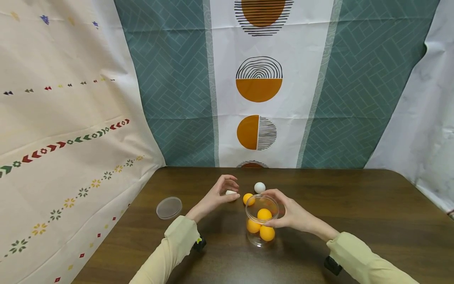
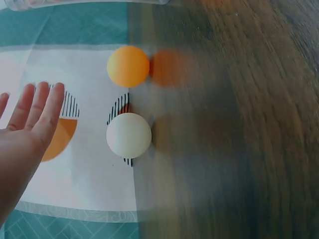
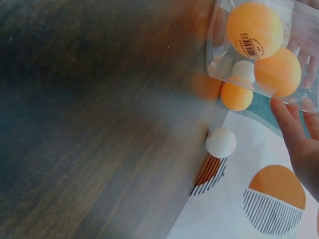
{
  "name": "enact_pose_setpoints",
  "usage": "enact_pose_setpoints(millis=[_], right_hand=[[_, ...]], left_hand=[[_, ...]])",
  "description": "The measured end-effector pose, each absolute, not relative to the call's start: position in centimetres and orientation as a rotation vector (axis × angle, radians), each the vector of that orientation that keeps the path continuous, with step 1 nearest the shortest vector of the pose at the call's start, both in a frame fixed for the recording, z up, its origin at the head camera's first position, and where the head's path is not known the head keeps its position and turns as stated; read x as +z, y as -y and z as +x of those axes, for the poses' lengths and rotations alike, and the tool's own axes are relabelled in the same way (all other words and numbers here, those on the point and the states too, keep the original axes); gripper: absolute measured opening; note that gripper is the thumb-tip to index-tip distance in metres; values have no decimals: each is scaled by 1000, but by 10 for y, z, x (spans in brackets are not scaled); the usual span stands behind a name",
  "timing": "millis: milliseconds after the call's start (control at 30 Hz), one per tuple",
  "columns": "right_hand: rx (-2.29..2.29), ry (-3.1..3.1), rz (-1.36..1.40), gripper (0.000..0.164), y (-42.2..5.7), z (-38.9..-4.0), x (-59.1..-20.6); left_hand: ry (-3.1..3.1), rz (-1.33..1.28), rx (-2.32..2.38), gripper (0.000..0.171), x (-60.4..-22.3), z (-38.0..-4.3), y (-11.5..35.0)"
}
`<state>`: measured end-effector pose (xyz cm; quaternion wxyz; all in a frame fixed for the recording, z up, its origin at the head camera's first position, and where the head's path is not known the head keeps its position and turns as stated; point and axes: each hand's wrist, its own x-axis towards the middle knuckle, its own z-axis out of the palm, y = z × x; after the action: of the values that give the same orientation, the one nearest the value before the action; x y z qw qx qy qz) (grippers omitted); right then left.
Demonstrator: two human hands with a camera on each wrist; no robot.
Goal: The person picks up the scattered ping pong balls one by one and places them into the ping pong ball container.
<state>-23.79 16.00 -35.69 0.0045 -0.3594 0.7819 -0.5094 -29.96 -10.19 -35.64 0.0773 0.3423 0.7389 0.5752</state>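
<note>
My right hand (image 1: 289, 213) grips a clear plastic jar (image 1: 256, 238) near its rim, thumb on the near side and fingers on the far side. Several orange balls (image 1: 267, 233) lie inside the jar; one shows a printed barcode (image 3: 251, 46) in the right wrist view. My left hand (image 1: 220, 193) hovers with parted fingers around a white ball (image 1: 231, 193) on the table. In the left wrist view that white ball (image 2: 128, 135) sits below and apart from the fingers (image 2: 50, 107). Just behind the jar lie a loose orange ball (image 1: 248, 199) and a second white ball (image 1: 259, 187).
A round clear lid (image 1: 169, 208) lies on the dark wooden table (image 1: 354, 205), left of my left hand. Patterned cloth (image 1: 259, 130) hangs behind the table's far edge, with a cream cloth (image 1: 71, 157) along the left side.
</note>
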Motion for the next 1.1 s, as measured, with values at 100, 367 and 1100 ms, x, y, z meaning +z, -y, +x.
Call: enact_pose_setpoints(millis=[100, 367, 1100], right_hand=[[-1598, -2450, -1123, 68, -161, -238, -357], [-1591, -2452, -1107, 68, -161, -238, -358], [-1602, -2430, -1100, 67, -162, -239, -358]], left_hand=[[-2273, 1003, 1744, 44, -357, -302, 103], [-2397, 957, 1760, 40, -363, -312, 109], [-2449, 861, 1697, 45, -367, -325, 116]])
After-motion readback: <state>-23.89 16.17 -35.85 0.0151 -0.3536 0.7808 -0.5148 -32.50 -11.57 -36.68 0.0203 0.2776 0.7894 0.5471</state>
